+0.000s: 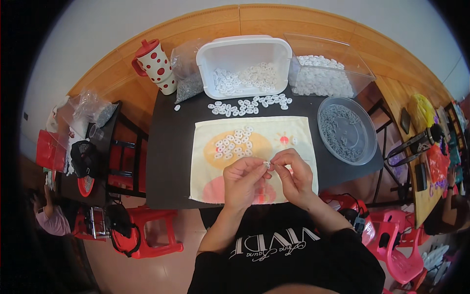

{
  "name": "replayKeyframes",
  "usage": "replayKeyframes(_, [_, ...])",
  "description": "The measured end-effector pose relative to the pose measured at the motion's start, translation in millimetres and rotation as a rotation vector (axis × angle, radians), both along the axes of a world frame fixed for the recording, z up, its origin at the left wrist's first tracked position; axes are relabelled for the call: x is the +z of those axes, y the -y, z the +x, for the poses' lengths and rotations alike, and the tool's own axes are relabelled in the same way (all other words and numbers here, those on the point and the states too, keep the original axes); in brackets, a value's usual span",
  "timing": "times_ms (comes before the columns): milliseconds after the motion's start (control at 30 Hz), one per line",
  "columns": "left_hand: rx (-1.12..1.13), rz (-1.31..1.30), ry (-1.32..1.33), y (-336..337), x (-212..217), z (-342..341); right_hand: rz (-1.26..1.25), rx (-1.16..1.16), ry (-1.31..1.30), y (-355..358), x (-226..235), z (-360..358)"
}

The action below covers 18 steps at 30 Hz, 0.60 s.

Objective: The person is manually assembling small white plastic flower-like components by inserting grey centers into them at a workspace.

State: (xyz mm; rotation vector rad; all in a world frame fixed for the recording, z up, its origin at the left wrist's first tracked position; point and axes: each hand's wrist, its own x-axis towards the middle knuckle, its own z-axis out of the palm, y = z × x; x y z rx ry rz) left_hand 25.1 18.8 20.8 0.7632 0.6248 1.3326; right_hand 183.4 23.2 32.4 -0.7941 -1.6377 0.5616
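Note:
My left hand (240,181) is closed in a pinch on a small white oval plastic piece (267,165) above the cloth. Close against it, the fingertips of my right hand (295,177) are pinched together; whatever they hold is too small to make out. Below both hands lies a cream cloth (199,152) with orange and pink prints. A cluster of white two-holed oval pieces (235,143) rests on it, beyond my left hand. One lone white piece (294,140) sits near the cloth's right side. More white ovals (242,109) are spread along the table past the cloth.
At the back stand a white bin (203,66) of ovals, a clear box (360,66) of white pieces, a bag (188,88) of grey bits and a spotted tumbler (157,66). A round tub (370,139) of small grey metal pieces stands right. People sit at both side tables.

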Motion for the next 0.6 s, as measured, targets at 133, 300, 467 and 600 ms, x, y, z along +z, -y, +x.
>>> replayKeyframes(133, [0.018, -0.001, 0.015, 3.8, -1.1, 0.8, 0.006, 0.038, 0.054, -0.4, -6.1, 0.6])
replayKeyframes(300, [0.049, 0.015, -0.021, 5.4, -1.1, 2.6, -0.003, 0.019, 0.044, 0.8, -6.6, -1.1])
replayKeyframes(467, [0.09, 0.036, -0.039, 7.0, -2.5, 5.8, 0.028, 0.005, 0.064, 1.6, -5.8, -2.5])
replayKeyframes(600, [0.167, 0.103, -0.105, 9.7, -2.7, 11.7, 0.103, -0.067, 0.096, 0.8, -5.2, -6.5])
